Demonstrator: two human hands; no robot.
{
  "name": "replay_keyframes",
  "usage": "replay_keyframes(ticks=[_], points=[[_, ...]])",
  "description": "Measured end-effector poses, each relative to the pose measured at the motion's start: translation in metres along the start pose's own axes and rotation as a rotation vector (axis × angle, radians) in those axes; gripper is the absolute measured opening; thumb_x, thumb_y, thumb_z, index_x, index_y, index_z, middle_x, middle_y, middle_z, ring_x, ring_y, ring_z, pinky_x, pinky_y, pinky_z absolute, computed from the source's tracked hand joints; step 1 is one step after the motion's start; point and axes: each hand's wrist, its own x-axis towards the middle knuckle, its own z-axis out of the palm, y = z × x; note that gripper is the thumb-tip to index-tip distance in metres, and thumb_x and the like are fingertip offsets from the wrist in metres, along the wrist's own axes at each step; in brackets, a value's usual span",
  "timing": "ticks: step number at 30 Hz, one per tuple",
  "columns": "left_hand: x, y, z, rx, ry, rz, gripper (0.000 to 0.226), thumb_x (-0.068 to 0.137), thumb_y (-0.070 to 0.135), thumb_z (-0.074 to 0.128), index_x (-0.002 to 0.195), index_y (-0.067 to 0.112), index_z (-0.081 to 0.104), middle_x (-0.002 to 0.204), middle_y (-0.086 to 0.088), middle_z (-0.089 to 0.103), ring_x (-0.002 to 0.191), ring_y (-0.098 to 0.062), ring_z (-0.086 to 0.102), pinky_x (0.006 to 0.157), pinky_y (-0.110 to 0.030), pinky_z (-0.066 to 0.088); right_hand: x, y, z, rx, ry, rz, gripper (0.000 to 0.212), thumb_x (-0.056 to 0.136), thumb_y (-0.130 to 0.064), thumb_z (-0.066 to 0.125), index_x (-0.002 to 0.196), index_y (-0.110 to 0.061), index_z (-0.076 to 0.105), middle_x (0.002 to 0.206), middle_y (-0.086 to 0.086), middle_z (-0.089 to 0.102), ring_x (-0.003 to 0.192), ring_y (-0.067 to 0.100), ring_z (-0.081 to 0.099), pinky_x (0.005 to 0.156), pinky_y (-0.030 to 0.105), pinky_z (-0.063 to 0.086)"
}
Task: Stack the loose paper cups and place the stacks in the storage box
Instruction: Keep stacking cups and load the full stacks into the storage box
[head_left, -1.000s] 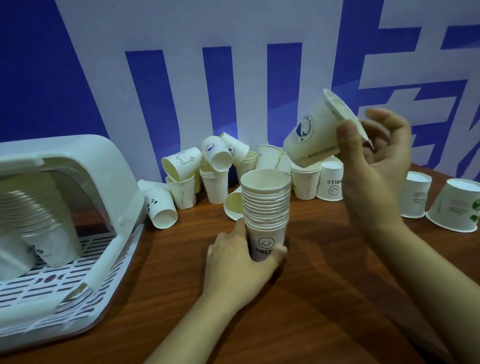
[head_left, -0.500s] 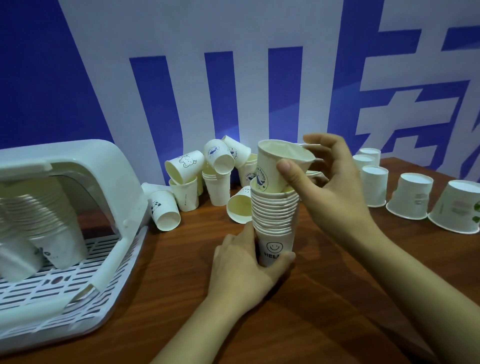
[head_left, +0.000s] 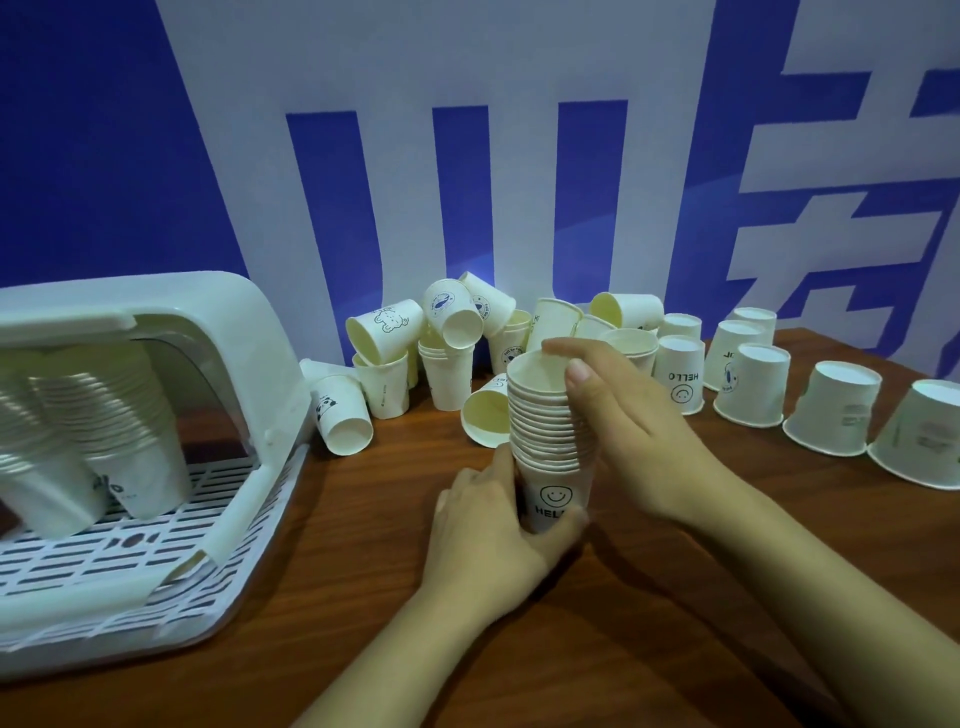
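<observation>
While the stack (head_left: 551, 447) is gripped at its base by the left hand (head_left: 498, 525) near table (head_left: 597, 649) centre, its rim is pinched by the right hand (head_left: 631, 431); stacking seems underway, and another loose cup (head_left: 680, 374) must be fetched

open ground: bare wooden table (head_left: 363, 597) across the near side, between storage box (head_left: 249, 364) at left and the held stack (head_left: 550, 447) at centre. obstacles: jumbled loose cups (head_left: 447, 332) along the far wall behind the stack; row of upturned cups (head_left: 831, 410) far right. box mouth faces right, two stacks (head_left: 104, 426) inside.
</observation>
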Motion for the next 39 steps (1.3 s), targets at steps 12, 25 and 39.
replay_keyframes(ticks=[12,25,39], points=[[-0.021,0.018,-0.037,-0.421,0.234,-0.160,0.052,0.066,0.048,0.088,0.111,0.043,0.063,0.102,0.021,0.075,0.093,0.008,0.070,0.080,-0.025,0.061,-0.032,-0.007,0.057,0.608,0.100,0.038,0.069,0.088,-0.057,0.053,0.151,-0.035,0.038,0.143,-0.020,0.055,0.137,0.005,0.050,0.112,0.036,0.044],[-0.113,-0.036,-0.241,0.162,0.191,-0.540,0.056,0.054,0.079,0.077,0.078,0.028,0.077,0.069,0.014,0.074,0.068,-0.003,0.068,0.063,-0.032,0.053,-0.042,-0.008,0.072,0.353,-0.070,0.001,0.050,0.089,-0.062,0.048,0.135,-0.043,0.051,0.134,-0.026,0.055,0.126,-0.001,0.054,0.099,0.026,0.043],[-0.084,-0.065,-0.254,-0.377,0.270,-0.819,0.060,0.077,0.057,0.071,0.105,0.003,0.070,0.061,-0.011,0.066,0.067,-0.029,0.061,0.054,-0.029,0.048,-0.040,0.008,0.068,0.337,-0.063,0.071,0.056,0.087,-0.065,0.050,0.133,-0.034,0.058,0.128,-0.021,0.057,0.117,0.001,0.059,0.095,0.048,0.055]])
